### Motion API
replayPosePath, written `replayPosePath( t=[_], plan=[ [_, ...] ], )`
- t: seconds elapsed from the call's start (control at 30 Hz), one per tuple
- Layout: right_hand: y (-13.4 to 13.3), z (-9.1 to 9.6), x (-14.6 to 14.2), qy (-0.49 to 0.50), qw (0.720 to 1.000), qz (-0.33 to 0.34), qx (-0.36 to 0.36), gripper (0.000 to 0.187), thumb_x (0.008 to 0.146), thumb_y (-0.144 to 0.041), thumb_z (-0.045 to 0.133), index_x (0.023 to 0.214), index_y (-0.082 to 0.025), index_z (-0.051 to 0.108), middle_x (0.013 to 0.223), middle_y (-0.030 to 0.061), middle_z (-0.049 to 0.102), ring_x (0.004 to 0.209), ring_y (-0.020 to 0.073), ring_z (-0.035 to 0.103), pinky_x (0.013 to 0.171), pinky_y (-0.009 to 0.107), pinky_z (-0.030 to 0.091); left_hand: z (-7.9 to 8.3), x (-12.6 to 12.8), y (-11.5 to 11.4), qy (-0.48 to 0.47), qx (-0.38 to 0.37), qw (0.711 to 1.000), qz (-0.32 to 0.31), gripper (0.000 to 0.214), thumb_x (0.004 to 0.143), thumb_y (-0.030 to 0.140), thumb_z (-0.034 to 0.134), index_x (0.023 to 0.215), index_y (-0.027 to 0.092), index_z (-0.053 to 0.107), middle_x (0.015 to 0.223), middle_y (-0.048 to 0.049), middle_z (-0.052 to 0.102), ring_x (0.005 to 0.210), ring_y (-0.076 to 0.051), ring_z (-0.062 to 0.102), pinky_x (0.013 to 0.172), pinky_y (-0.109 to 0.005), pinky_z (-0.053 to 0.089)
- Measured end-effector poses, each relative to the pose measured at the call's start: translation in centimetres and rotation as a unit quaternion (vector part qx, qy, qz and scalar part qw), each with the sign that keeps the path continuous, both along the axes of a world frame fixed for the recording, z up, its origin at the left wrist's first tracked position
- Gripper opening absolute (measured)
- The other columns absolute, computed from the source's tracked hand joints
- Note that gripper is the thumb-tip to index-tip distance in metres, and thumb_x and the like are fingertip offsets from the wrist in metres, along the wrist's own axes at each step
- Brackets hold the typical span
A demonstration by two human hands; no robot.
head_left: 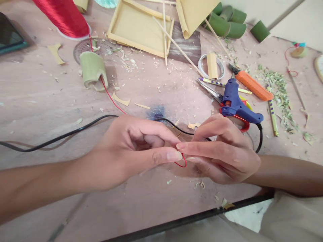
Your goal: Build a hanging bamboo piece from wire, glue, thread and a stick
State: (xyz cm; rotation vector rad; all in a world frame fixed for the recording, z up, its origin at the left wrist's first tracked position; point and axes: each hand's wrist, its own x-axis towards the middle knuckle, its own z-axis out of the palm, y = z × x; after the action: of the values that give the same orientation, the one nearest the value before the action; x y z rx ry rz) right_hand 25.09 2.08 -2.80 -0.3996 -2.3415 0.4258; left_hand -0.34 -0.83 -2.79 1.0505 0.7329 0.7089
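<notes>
Left hand [118, 151] seemingly pinches thread [186, 163] looping below.

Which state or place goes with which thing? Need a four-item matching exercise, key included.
Things
1. thin red thread
2. blue plastic glue gun
3. pale green, notched bamboo piece
4. red thread-wound spool with a white rim

States or places
A. lying over red-handled metal scissors
B. cut off by the picture's top edge
C. looped by the fingertips of the left hand and right hand
D. thread emerging at its notch

Pairs: 1-C, 2-A, 3-D, 4-B
</notes>
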Motion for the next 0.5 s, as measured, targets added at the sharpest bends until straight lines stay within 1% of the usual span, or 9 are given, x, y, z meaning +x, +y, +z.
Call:
replayPosePath(
  t=[0.13, 0.2, 0.3, 0.4, 0.5],
  plan=[
    [0.04, 0.07, -0.06, -0.001, 1.000, 0.014, -0.019, 0.027, 0.104, -0.022, 0.068, 0.129, -0.011, 0.074, 0.104, 0.0076, 0.072, 0.089, 0.0156, 0.071, 0.071, 0.034, 0.059, 0.29, -0.04, 0.10, 0.009, -0.005, 1.000, 0.003, 0.005, 0.095, 0.022, 0.084, 0.093, 0.020, 0.088, 0.052, 0.0048, 0.057, 0.045, -0.005, 0.043, 0.040, -0.011, 0.030],
    [0.03, 0.09, -0.16, 0.004, 0.999, 0.021, -0.025, 0.027, 0.105, -0.022, 0.068, 0.128, -0.010, 0.074, 0.103, 0.0078, 0.073, 0.090, 0.0155, 0.073, 0.071, 0.033, 0.060, 0.37, -0.11, 0.09, 0.013, -0.005, 1.000, 0.004, 0.005, 0.096, 0.023, 0.084, 0.094, 0.020, 0.088, 0.052, 0.0048, 0.058, 0.045, -0.005, 0.043, 0.040, -0.011, 0.030],
    [-0.01, 0.05, -0.41, 0.016, 0.999, 0.018, -0.037, 0.026, 0.105, -0.022, 0.067, 0.128, -0.010, 0.073, 0.103, 0.0076, 0.077, 0.089, 0.0149, 0.074, 0.072, 0.031, 0.062, 0.31, -0.24, -0.01, 0.012, 0.002, 1.000, 0.004, 0.007, 0.098, 0.024, 0.083, 0.095, 0.020, 0.088, 0.052, 0.0046, 0.058, 0.044, -0.005, 0.043, 0.040, -0.012, 0.030],
    [-0.11, -0.13, -0.71, 0.055, 0.997, 0.009, -0.047, 0.029, 0.102, -0.020, 0.070, 0.129, -0.011, 0.071, 0.105, 0.0078, 0.081, 0.087, 0.0144, 0.075, 0.070, 0.030, 0.061, 0.12, -0.36, -0.12, -0.002, 0.011, 1.000, 0.012, 0.012, 0.099, 0.029, 0.083, 0.099, 0.019, 0.089, 0.050, 0.0048, 0.056, 0.042, -0.005, 0.041, 0.039, -0.013, 0.028],
    [-0.16, -0.34, -0.78, 0.072, 0.996, 0.009, -0.043, 0.029, 0.100, -0.018, 0.071, 0.128, -0.011, 0.070, 0.105, 0.0078, 0.082, 0.085, 0.0138, 0.075, 0.068, 0.030, 0.060, 0.02, -0.36, -0.10, -0.003, 0.008, 1.000, 0.011, 0.016, 0.099, 0.033, 0.084, 0.104, 0.019, 0.089, 0.051, 0.0037, 0.060, 0.042, -0.006, 0.042, 0.038, -0.015, 0.028]
  ],
)
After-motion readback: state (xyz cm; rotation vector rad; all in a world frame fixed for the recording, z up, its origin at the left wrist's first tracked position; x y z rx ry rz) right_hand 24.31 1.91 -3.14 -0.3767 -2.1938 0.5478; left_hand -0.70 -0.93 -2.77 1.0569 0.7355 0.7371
